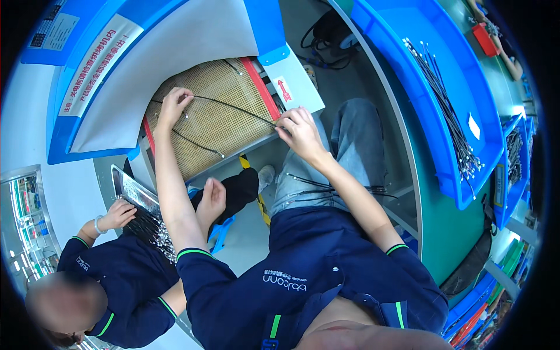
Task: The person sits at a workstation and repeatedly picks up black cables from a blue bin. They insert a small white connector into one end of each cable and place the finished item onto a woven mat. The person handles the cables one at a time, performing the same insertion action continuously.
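A thin black cable [233,107] stretches between my two hands above a tan mesh conveyor belt [233,131]. My left hand [175,105] pinches it near its far-left end, over the belt. At the belt's right edge, the fingers of my right hand [300,134] are closed on the other end. Another black cable [198,144] lies on the mesh below my left hand, and a short length of cable [232,67] shows near the machine opening. Several more black cables [315,189] rest across my lap, partly hidden under my right forearm.
A blue-and-white machine hood [175,52] arches over the belt. Red rails [259,87] edge the belt. At right, a blue tray [466,76] holds a bundle of cables on a green table [434,233]. On the left, a co-worker holds a tray [137,189] beside many cables.
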A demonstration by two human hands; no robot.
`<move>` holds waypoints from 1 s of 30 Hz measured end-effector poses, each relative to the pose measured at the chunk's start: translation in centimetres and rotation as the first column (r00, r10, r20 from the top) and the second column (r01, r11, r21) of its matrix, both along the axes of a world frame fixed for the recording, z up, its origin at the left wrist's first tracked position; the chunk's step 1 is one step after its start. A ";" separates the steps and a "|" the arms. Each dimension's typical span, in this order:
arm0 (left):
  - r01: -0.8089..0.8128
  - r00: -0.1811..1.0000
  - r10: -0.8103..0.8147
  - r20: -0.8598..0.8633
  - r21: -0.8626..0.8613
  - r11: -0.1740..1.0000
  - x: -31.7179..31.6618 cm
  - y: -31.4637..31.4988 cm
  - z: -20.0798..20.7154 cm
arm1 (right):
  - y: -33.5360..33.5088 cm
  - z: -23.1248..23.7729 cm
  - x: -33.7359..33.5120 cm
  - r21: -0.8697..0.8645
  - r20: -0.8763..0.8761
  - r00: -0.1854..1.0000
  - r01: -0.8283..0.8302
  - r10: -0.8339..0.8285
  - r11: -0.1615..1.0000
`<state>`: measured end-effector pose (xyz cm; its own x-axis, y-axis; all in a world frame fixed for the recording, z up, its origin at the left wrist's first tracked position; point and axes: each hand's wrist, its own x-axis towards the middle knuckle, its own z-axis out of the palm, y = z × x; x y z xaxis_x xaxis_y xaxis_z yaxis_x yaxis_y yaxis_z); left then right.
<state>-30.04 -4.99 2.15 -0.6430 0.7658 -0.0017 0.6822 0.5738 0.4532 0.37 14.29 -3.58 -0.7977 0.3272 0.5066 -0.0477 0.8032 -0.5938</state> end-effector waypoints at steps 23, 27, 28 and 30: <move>-0.026 0.991 0.058 -0.123 0.251 0.968 7.4 1.7 3.7 | 2.7 0.1 8.0 -0.292 0.215 0.960 -0.114 0.181 0.950; -0.056 0.998 0.061 -0.008 0.305 0.951 15.5 1.8 4.3 | 3.8 -1.4 13.3 -0.372 0.554 0.743 -0.181 0.375 0.910; -0.039 0.999 0.030 0.033 0.323 0.946 17.2 2.0 3.8 | 3.8 -1.5 14.3 -0.388 0.608 0.697 -0.155 0.379 0.908; -0.030 0.993 -0.009 0.119 0.321 0.947 20.2 1.8 2.3 | 3.3 -1.4 15.8 -0.423 0.667 0.637 -0.103 0.387 0.900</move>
